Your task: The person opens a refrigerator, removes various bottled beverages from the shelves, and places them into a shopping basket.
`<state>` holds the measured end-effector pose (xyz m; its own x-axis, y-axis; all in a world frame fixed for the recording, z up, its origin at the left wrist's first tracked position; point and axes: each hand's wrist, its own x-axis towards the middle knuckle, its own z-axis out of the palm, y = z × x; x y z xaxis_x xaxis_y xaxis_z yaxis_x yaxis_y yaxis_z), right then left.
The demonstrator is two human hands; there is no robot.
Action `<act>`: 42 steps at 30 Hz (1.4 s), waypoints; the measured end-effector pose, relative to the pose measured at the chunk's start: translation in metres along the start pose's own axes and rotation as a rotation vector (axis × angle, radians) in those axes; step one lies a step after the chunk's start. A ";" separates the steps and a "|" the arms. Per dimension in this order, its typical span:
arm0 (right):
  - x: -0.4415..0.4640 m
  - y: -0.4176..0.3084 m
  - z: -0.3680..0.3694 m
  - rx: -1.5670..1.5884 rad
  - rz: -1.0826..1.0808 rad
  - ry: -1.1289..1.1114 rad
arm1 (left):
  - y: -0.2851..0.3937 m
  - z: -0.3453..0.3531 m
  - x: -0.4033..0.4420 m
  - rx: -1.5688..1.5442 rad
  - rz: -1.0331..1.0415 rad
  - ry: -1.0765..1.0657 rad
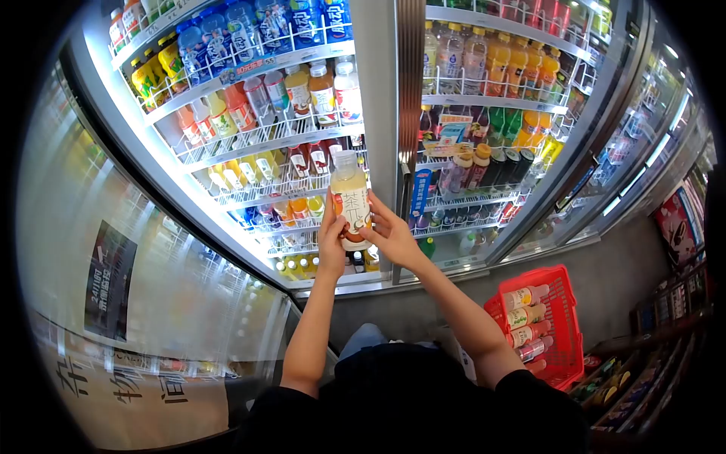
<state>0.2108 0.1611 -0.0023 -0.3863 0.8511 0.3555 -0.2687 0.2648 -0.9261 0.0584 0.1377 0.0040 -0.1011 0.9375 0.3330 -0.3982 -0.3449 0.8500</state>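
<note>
Both my hands hold one bottle of tea drink (352,198) upright in front of the open fridge shelves. It has a white cap, a pale yellowish upper part and a cream label with large characters. My left hand (333,236) is closed round its lower left side, the thumb pressed on the label. My right hand (395,233) grips the lower right side, fingers behind and thumb near the base. Behind the bottle, juice and tea bottles (321,92) stand in rows on white wire shelves (249,147).
A red basket (572,333) on the floor at my right holds several bottles (527,316) lying on their sides. The glass fridge door (113,280) stands open on the left. Another fridge section (491,113) full of drinks is at right, with snack racks (643,378) at lower right.
</note>
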 end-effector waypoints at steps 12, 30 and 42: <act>-0.098 -0.043 0.000 0.113 0.031 0.129 | 0.010 0.039 -0.066 -0.151 -0.139 -0.231; -0.285 -0.044 0.003 -0.014 0.192 0.551 | -0.040 0.072 -0.192 0.083 -0.443 -0.560; -0.389 -0.083 -0.075 -0.081 0.044 0.862 | -0.101 0.212 -0.230 0.294 -0.284 -0.828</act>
<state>0.4493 -0.1583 -0.0738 0.4179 0.8992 0.1293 -0.1930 0.2270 -0.9546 0.3155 -0.0529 -0.0719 0.6942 0.6956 0.1849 -0.0487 -0.2109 0.9763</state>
